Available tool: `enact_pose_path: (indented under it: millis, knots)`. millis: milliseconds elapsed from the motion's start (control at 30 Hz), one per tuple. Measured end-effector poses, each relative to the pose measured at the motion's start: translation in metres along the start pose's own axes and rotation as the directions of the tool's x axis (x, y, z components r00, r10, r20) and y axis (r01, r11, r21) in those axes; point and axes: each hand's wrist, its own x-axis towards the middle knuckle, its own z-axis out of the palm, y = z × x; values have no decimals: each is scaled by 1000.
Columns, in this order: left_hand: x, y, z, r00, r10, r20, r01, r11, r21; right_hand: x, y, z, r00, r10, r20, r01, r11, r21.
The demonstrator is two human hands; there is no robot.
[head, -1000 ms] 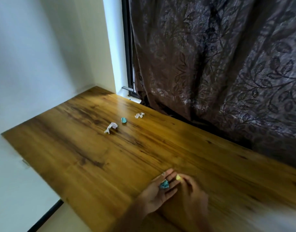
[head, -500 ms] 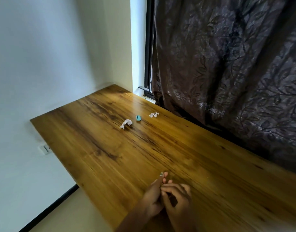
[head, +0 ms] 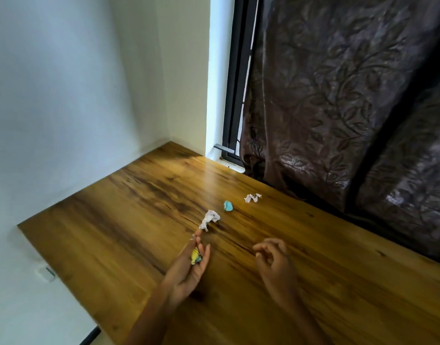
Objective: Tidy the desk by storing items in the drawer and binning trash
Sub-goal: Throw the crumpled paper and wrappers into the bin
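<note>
My left hand (head: 189,267) lies palm up over the wooden desk (head: 114,232), its fingers nearly straight. A yellow and a teal paper scrap (head: 196,256) rest in its palm. Its fingertips almost reach a crumpled white paper (head: 210,219) on the desk. Farther back lie a teal paper ball (head: 228,205) and another crumpled white scrap (head: 252,197). My right hand (head: 273,260) hovers to the right, its fingers loosely curled and holding nothing.
A dark patterned curtain (head: 350,108) hangs along the desk's far edge, beside a black window frame (head: 235,95). White walls close the left side. A wall socket (head: 46,273) sits below the desk's left edge. No drawer or bin is in view.
My hands have separated: the right hand left the yellow scrap in my left palm and drew back right. My left hand reached forward toward the white paper. The view shifted closer.
</note>
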Motion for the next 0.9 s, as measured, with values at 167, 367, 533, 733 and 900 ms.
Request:
enact_pose_path:
  millis: [167,367,533,733,900]
  knots:
    - [35,67,-3,997,20,70,-25,997,77,63,-13,31,999,35,-31,-38,994,-99]
    - [67,95,-4,983,-137,125,117,980,159,137,-13,50,997,79,-13,-80,963,-256]
    - [87,104,-13,932,-255,258,217,962,166,174,-7,69,994,96,57,-75,951,-300]
    - [96,106,-16,900,-294,321,254,953,163,156,3,88,998,-53,37,64,900,-431]
    - [94,107,-12,886,-291,362,253,956,151,131,-20,76,987,34,-155,-62,982,-178]
